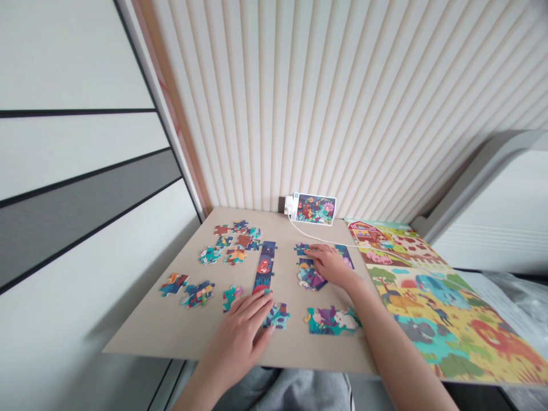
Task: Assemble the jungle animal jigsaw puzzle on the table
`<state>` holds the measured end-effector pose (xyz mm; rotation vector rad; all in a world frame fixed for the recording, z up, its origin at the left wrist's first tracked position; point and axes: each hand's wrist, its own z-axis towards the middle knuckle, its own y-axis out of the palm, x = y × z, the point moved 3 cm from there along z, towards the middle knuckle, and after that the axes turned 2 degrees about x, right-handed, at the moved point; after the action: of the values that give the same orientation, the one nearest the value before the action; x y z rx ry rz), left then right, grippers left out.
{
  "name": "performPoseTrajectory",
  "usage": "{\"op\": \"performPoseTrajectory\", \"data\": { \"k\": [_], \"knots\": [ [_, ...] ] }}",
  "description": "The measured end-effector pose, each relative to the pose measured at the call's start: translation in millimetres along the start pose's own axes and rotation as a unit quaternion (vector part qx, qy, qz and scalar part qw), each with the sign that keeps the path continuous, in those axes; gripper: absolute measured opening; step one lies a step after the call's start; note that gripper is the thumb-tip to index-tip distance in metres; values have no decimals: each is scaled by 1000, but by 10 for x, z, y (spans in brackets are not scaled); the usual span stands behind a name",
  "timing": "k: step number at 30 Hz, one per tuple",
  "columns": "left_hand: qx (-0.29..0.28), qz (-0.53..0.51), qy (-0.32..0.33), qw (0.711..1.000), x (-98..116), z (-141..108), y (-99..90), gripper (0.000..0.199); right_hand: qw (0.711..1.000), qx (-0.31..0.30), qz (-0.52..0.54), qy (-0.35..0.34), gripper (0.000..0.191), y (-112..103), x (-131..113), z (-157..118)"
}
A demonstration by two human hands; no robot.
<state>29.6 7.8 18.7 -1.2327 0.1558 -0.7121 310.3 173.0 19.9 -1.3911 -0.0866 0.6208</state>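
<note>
My left hand [237,334] lies with fingers stretched out over the lower end of a joined strip of dark blue puzzle pieces [264,265], which shows a red creature. Beside its fingertips is a teal leaf-patterned puzzle piece [280,315], partly covered by the hand. My right hand [331,264] has its fingers drawn together, with the fingertips on a small blue puzzle piece [301,249]; its thumb is hidden. Under and beside that hand are joined purple and teal pieces [309,277]. A joined row with a white rabbit [331,321] lies nearer the table edge.
Several loose puzzle pieces [234,256] lie at the table's left. A picture card [315,209] leans at the back beside a white charger [289,204], whose cable [319,237] runs right. Finished farm [394,242] and animal puzzles [454,322] cover the right side.
</note>
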Motion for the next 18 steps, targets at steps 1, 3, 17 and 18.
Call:
{"op": "performPoseTrajectory", "data": {
  "k": [1, 3, 17, 18],
  "knots": [
    [3, -2, 0, 1000, 5, 1, -6, 50, 1000, -1, -3, 5, 50, -4, -2, -5],
    [8, -5, 2, 1000, 15, 4, -15, 50, 1000, -2, -7, 8, 49, -14, -10, -13],
    [48, -7, 10, 999, 77, -30, -45, 43, 999, 22, -15, -34, 44, 68, 88, -1],
    [55, -8, 15, 998, 91, -41, -51, 40, 999, 27, -15, -38, 44, 79, 106, 2]
  ]
}}
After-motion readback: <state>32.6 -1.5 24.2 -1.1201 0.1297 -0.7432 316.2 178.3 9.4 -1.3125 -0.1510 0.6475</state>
